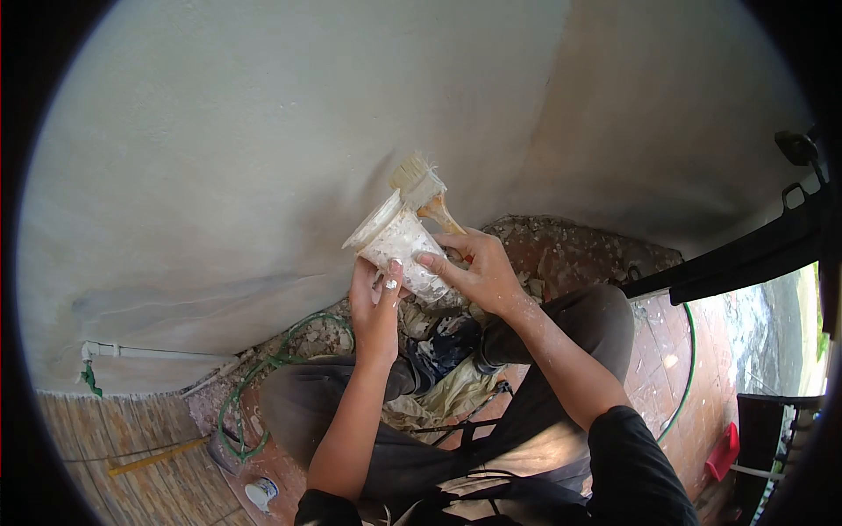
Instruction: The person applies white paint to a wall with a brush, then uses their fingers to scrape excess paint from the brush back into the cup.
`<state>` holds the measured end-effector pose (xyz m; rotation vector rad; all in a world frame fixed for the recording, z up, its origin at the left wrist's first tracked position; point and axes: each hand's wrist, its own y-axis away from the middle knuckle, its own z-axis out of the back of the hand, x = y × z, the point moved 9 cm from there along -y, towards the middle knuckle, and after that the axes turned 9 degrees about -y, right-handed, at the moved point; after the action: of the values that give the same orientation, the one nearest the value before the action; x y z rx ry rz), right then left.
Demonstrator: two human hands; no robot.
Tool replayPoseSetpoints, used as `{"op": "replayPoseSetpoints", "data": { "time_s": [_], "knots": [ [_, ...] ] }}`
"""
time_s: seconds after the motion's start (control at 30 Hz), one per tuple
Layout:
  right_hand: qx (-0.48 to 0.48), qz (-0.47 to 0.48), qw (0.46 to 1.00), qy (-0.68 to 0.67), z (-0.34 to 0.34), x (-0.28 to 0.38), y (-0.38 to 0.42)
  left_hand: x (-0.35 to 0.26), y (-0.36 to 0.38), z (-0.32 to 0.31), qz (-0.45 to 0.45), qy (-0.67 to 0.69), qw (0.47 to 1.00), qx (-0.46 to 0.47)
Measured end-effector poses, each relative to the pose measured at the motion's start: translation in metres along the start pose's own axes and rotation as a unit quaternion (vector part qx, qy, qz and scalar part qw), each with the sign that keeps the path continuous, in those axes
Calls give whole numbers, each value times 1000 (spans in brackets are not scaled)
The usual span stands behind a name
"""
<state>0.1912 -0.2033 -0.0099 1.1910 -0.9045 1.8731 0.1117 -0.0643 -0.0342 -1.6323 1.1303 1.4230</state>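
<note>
A white, paint-smeared tub [405, 244] is tilted in front of the wall, its rim toward the upper left. My left hand [379, 294] grips the tub's lower left side, with white smears on the fingers. From the right, my right hand [478, 267] holds the tub too, thumb on its side and fingers near the end of a brush handle. The brush [423, 188] leans at the tub's rim, its pale bristles pointing up and its wooden handle running down to my right hand. Whether the right fingers close on the handle is hard to see.
A pale wall [219, 158] rises ahead. Green hose [230, 421] and a white pipe [167, 352] lie left. A white cup [261, 493] is at lower left, crumpled cloth [452, 394] between my legs, a red object [723, 451] at lower right.
</note>
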Motion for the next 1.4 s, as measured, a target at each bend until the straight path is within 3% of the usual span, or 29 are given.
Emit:
{"op": "replayPoseSetpoints", "data": {
  "time_s": [0.1, 0.2, 0.33, 0.5, 0.63, 0.7, 0.77, 0.97, 1.1, 1.23, 1.3, 1.4],
  "knots": [
    [-26, -9, 996, -85, 3, -11, 0, -7, 0, -6, -6, 17, 1000, 13],
    [-31, -96, 979, -174, 2, -31, 0, -6, -2, -1, -11, 13, 1000, 4],
    [-13, -109, 978, -179, -2, -35, 2, -8, -1, 2, -19, -4, 1000, -14],
    [-7, 28, 982, -184, -1, -9, 0, -16, -2, 10, -61, -2, 998, -28],
    [6, 25, 990, -139, 0, -11, -1, -28, 0, 8, -128, -32, 991, 0],
    [-29, 85, 988, -127, 8, 5, 0, -28, 0, 7, -148, -25, 989, 9],
    [-37, 83, 988, -128, 10, 5, 2, -26, 0, 7, -194, -37, 980, 20],
    [-11, 79, 988, -129, 5, 1, 6, -48, 9, 9, -263, -110, 958, -26],
    [50, 48, 981, -184, -18, -16, 8, -54, 6, 17, -224, -195, 954, -41],
    [31, 12, 959, -283, -26, -12, 10, -36, -5, 24, -149, -76, 985, -31],
    [16, 22, 976, -214, -24, -19, 9, -31, -6, 21, -130, -53, 990, -24],
    [-17, 35, 996, -76, -16, -20, 8, -43, 0, 12, -211, -175, 962, -20]
  ]
}}
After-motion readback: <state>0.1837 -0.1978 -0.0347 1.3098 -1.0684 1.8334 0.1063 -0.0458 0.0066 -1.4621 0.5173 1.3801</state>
